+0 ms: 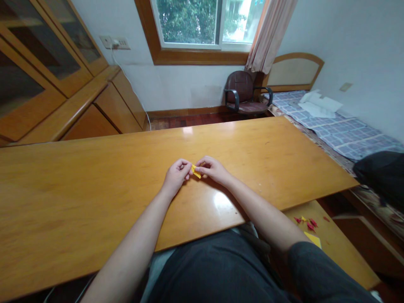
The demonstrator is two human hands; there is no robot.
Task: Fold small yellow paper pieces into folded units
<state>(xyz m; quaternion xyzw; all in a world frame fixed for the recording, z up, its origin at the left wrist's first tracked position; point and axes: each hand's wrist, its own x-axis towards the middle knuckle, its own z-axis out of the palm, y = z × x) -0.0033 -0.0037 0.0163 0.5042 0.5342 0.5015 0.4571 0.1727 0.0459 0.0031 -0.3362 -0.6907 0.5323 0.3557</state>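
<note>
A small piece of folded yellow paper (pixel 196 172) is held between both hands, just over the wooden table (pixel 94 181). My left hand (pixel 177 174) pinches its left end between thumb and fingers. On the other side, my right hand (pixel 212 169) is closed on the paper's right part with thumb and forefinger. The fingertips cover some of the folds, so its exact shape does not show.
At the lower right, a lower wooden surface (pixel 344 252) bears several small red folded pieces (pixel 311 227) and a yellow paper sheet (pixel 313 240). Beyond the table are an office chair (pixel 241 90), a bed (pixel 344 126) and a black bag (pixel 381 176). Cabinets (pixel 75 109) line the left.
</note>
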